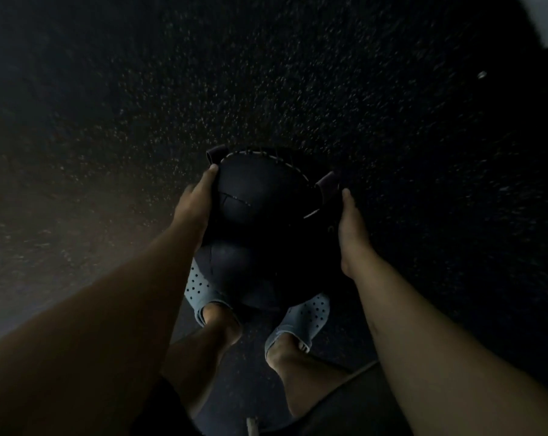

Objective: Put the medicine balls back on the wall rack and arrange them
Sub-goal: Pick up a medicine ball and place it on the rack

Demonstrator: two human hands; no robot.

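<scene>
At the centre of the frame, one black medicine ball (260, 190) with two strap handles is gripped between two hands, the left hand (193, 205) flat on its left side, the right hand (352, 228) on its right, above two grey clogs (304, 319) on the dark speckled floor (298, 73).
</scene>
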